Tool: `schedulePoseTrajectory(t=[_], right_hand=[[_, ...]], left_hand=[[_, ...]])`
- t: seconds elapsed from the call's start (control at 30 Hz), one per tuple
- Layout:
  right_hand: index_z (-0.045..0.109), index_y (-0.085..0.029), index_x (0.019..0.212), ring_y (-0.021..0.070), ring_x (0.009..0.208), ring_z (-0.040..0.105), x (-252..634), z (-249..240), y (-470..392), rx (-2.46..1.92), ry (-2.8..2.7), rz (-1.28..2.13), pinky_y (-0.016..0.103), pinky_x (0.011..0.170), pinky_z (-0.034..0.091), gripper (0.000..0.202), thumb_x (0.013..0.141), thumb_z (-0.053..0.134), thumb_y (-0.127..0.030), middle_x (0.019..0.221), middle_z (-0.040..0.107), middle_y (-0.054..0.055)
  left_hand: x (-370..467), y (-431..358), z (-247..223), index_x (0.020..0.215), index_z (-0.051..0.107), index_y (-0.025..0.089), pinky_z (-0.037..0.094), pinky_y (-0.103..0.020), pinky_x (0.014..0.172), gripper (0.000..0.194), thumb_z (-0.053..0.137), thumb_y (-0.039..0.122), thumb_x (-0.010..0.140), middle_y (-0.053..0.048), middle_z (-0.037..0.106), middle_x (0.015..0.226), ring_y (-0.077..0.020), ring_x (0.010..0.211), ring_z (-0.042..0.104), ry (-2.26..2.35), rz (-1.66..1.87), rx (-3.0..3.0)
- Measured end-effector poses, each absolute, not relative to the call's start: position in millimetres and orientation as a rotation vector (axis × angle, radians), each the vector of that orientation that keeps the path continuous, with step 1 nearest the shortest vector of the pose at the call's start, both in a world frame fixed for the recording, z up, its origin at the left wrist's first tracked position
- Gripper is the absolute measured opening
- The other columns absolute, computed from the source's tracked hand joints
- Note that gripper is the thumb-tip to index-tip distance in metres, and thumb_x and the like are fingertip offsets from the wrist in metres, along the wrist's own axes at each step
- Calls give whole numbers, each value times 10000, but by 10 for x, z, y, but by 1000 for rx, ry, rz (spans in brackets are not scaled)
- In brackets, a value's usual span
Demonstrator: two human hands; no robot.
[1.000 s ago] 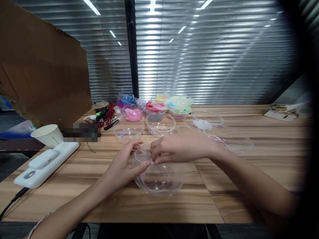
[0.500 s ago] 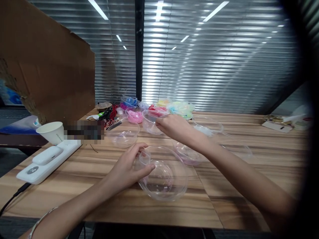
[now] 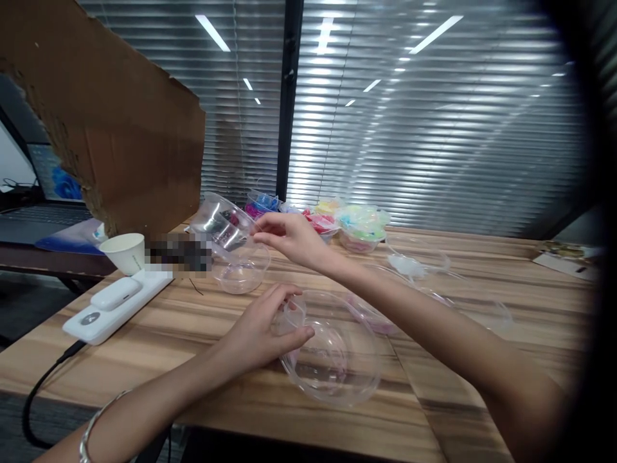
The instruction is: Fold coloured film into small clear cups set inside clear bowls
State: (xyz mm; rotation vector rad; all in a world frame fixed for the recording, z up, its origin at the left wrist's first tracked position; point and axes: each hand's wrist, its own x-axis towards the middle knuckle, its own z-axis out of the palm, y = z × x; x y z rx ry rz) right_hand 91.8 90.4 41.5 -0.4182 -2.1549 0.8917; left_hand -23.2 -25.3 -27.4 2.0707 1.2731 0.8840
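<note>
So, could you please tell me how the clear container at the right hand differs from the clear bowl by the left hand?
The container is tipped steeply at the right hand, while the bowl sits upright on the table. The container is farther off, near the cardboard; the bowl is nearer, by the left hand. Both are see-through and round.

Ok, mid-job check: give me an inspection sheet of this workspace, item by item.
Surface: wood-grain table, seam visible.
Job's things: large clear bowl at the left; tilted clear tub at the right; tubs of coloured material behind.
Clutter: paper cup; power strip with white case on top.
Grippers: left hand at the bowl's rim, grip unclear; right hand, fingers on the tub's rim.
Cables: black cable from the strip, over the table edge.
Surroundings: cardboard sheet, blinds, laptop.
</note>
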Motion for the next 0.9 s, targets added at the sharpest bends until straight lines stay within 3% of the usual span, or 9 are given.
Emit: schedulePoseTrajectory(t=[0.13, 0.27, 0.4, 0.63, 0.9], right_hand=[[655, -183, 866, 175, 853, 660, 759, 99, 1088, -549, -1921, 1283, 343, 821, 525, 59, 835, 656, -233, 836, 692, 37], [644, -174, 853, 209, 893, 670, 742, -105, 1216, -642, -1817, 1414, 395, 811, 556, 90, 842, 666, -260, 905, 708, 89], [645, -198, 907, 196, 957, 651, 745, -216, 1287, -689, -1727, 1474, 431, 861, 548, 48, 882, 618, -228, 967, 704, 71], [633, -173, 1025, 184, 1055, 623, 828, -297, 1350, -731, -1598, 1487, 432, 926, 521, 146, 914, 544, -206, 1065, 689, 73], [629, -118, 951, 138, 974, 633, 937, -315, 1374, -732, -1568, 1543, 364, 891, 532, 90, 875, 587, -140, 951, 704, 47]], left_hand=[[-221, -267, -252, 1198, 515, 188, 435, -382, 953, 454, 647, 398, 818, -67, 592, 1128, -225, 1068, 559, 1283, 855, 2057], [-222, -273, -264, 1203, 513, 186, 426, -373, 957, 466, 647, 414, 819, -67, 591, 1150, -221, 1079, 554, 1268, 852, 2066], [-231, -273, -280, 1204, 513, 191, 425, -370, 953, 460, 645, 412, 822, -63, 593, 1157, -219, 1082, 550, 1250, 859, 2075], [-242, -278, -280, 1204, 511, 189, 424, -378, 954, 459, 639, 411, 824, -69, 586, 1165, -222, 1085, 546, 1235, 845, 2103], [-238, -286, -279, 1184, 519, 181, 425, -373, 945, 446, 646, 402, 818, -65, 588, 1121, -217, 1055, 551, 1248, 830, 2105]])
